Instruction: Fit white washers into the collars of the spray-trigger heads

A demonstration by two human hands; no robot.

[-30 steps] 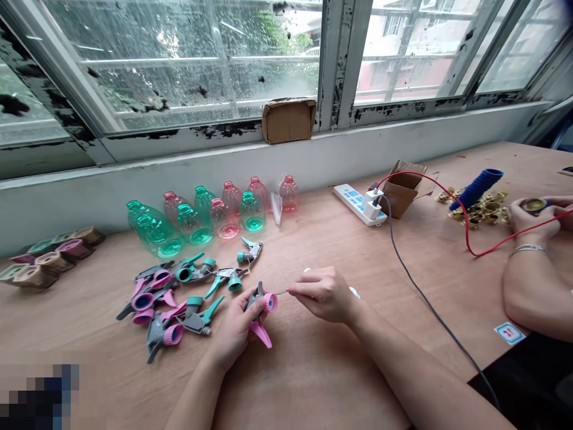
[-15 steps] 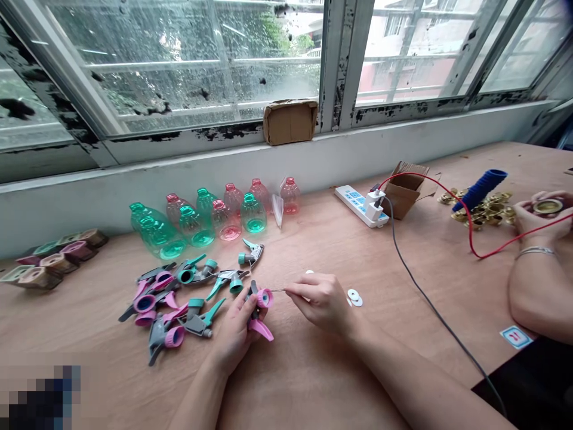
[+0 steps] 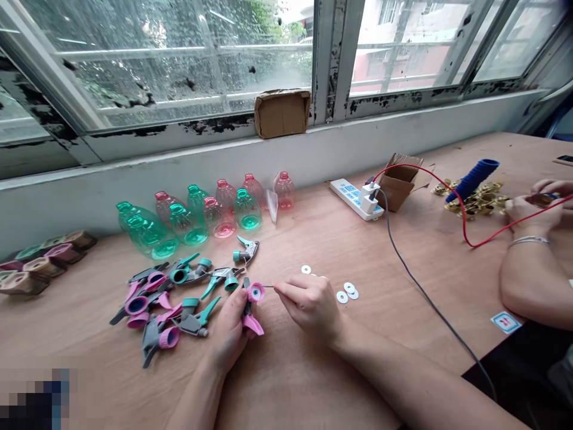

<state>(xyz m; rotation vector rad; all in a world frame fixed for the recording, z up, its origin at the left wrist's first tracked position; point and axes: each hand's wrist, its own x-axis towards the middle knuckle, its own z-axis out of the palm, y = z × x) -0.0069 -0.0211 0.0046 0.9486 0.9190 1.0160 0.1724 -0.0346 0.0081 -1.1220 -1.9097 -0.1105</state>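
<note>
My left hand (image 3: 231,321) is closed around a pink and grey trigger spray head (image 3: 256,292), its pink collar opening turned to the right. Between the thumb and fingertips of my right hand (image 3: 312,303) is a thin metal pick (image 3: 269,286), pointing at that opening. Whether its tip touches the collar I cannot tell. Flat white ring washers (image 3: 348,291) lie to the right of my right hand, and another washer (image 3: 305,269) lies just beyond it. Left of my left hand, several pink, teal and grey spray heads (image 3: 169,338) are heaped on the table.
Green and red clear bottles (image 3: 190,226) stand along the wall. A power strip (image 3: 353,199) has a red cable and a grey cable (image 3: 414,278) crossing the table. Another person's hands (image 3: 530,212) work at right near brass parts and a blue tube (image 3: 473,179). Small pots (image 3: 62,253) sit at left.
The camera view has shifted slightly, so the scene sits a little further left and up. My hands keep their holds, with the pick still at the pink collar. More washers show beside my right hand.
</note>
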